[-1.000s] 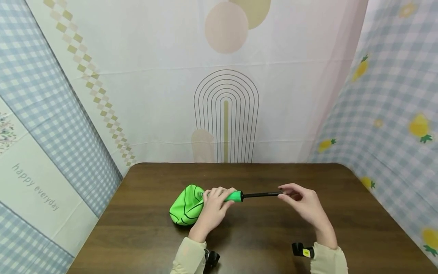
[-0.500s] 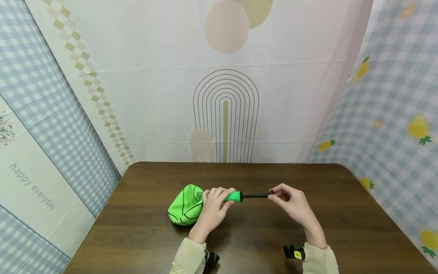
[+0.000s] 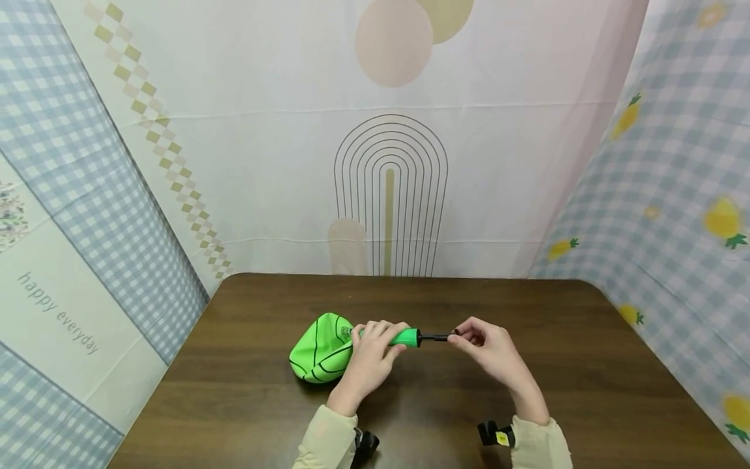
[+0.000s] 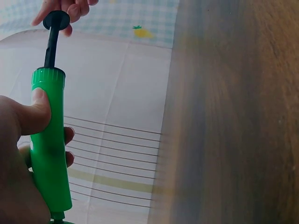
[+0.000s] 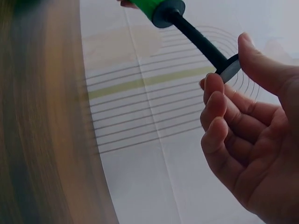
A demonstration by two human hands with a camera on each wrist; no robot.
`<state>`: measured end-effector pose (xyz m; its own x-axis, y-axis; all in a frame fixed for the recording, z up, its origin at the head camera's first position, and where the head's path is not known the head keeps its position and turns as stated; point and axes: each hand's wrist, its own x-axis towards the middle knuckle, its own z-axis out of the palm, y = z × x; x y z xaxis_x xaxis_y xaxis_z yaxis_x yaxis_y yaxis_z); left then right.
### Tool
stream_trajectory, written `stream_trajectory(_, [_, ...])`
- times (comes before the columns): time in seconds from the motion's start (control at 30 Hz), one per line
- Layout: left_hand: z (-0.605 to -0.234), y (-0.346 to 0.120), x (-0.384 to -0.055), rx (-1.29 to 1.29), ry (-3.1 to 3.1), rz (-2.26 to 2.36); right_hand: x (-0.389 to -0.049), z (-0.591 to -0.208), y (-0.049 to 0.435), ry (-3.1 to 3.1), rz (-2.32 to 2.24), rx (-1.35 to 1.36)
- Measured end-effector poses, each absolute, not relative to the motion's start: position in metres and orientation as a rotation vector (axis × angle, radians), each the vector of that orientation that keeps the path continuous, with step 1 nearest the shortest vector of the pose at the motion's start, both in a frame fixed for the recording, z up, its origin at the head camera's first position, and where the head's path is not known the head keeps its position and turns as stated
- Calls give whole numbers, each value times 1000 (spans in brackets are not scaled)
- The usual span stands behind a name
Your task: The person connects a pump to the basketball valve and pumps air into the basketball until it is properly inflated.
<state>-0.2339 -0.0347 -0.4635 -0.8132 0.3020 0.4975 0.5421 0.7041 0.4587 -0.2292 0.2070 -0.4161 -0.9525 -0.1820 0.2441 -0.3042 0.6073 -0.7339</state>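
Observation:
A limp green ball (image 3: 319, 348) with black seams lies on the dark wooden table (image 3: 586, 365). A green hand pump (image 3: 404, 337) points into it. My left hand (image 3: 369, 355) grips the pump's green barrel (image 4: 49, 149), thumb on top. My right hand (image 3: 483, 345) pinches the black round handle (image 5: 230, 69) at the end of the black plunger rod (image 3: 435, 337). Only a short length of rod (image 4: 50, 44) shows between barrel and handle (image 4: 56, 19). My right hand (image 5: 252, 140) has its other fingers curled under the handle.
Patterned cloth walls stand close round the table on the left (image 3: 88, 215), back (image 3: 387, 182) and right (image 3: 674, 195). Wrist-worn cameras (image 3: 495, 435) sit on both cream sleeves near the table's front edge.
My right hand has pushed the plunger leftward into the barrel, so the visible rod has grown much shorter. The left hand and the ball have stayed in place.

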Motion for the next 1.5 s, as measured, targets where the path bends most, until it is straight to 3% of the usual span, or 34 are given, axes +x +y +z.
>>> stream_trajectory(0.9, [-466,-24,-230,-661,-2529,-699,-233,-424,181,-2852,1306,440])
stream_trajectory(1.5, [-462,-32,-232,-698,-2652,-852,-235,-423,211,-2814,1522,579])
